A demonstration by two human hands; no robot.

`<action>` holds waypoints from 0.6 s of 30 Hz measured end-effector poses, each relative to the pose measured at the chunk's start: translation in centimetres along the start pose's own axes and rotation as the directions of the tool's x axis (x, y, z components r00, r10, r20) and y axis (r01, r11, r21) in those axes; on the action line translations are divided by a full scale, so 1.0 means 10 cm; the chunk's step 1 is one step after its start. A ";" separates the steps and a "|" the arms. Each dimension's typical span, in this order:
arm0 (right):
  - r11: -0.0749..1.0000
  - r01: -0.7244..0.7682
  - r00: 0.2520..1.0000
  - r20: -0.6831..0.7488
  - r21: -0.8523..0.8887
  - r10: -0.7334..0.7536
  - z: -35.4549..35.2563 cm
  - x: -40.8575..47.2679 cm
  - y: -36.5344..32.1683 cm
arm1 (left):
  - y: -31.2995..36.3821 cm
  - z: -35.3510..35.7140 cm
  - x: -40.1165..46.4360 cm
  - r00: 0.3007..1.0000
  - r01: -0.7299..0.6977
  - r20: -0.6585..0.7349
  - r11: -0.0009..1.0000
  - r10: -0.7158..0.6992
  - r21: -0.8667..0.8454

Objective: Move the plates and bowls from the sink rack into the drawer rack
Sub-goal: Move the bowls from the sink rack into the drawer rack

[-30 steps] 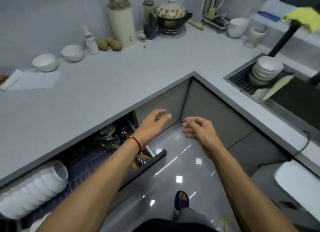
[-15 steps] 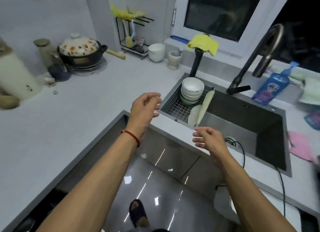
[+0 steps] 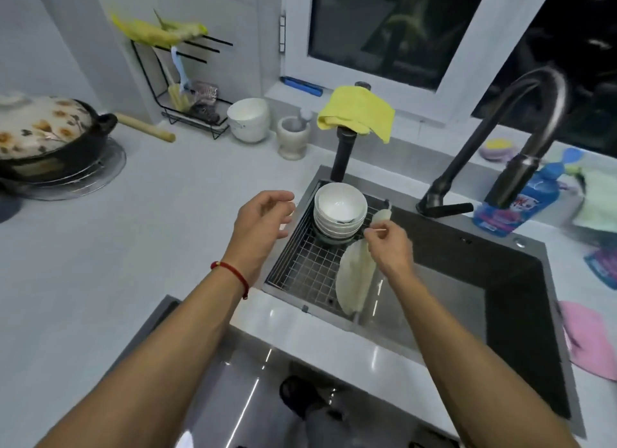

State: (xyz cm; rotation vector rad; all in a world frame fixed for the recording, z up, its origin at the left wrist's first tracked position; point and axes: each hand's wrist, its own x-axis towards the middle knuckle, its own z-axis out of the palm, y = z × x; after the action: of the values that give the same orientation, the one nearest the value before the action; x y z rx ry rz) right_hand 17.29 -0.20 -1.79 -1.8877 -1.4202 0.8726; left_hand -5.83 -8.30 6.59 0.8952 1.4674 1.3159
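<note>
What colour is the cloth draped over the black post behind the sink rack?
Yellow. The cloth shows clearly in the head view, hanging over the post just behind the stacked bowls.

White bowls [image 3: 340, 210], cream plates [image 3: 354, 280], yellow cloth [image 3: 359, 115], blue bottle [image 3: 521, 205], flower-patterned pot lid [image 3: 40, 126], red wrist string [image 3: 233, 274]

We see two bare forearms with no sleeves; the left wrist wears a thin red cord bracelet [image 3: 233, 274]. At the near edge, low in view, one foot wears a dark slipper [image 3: 302, 399] below grey trousers [image 3: 329, 429]
</note>
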 end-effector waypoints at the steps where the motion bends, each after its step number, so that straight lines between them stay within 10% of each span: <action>1: 0.998 0.015 1.000 -0.001 -0.061 -0.015 0.07 0.24 -0.02 | 0.00 0.06 0.13 1.000 0.020 -0.012 1.000 -0.019 0.024; 12: 0.828 0.130 0.990 0.114 -0.546 -0.080 0.66 1.50 0.01 | 0.04 0.52 1.12 0.979 0.172 -0.140 0.974 -0.151 0.150; 18: 0.876 0.100 0.991 -0.026 -0.472 -0.127 0.69 1.61 -0.03 | 0.00 0.61 1.30 0.966 0.219 -0.183 0.957 -0.185 0.190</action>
State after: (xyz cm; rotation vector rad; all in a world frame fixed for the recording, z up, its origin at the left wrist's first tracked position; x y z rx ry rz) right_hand 14.93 16.05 -7.93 -2.1236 -1.8092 0.4319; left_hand -3.81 5.79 4.49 0.7582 1.8018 1.1184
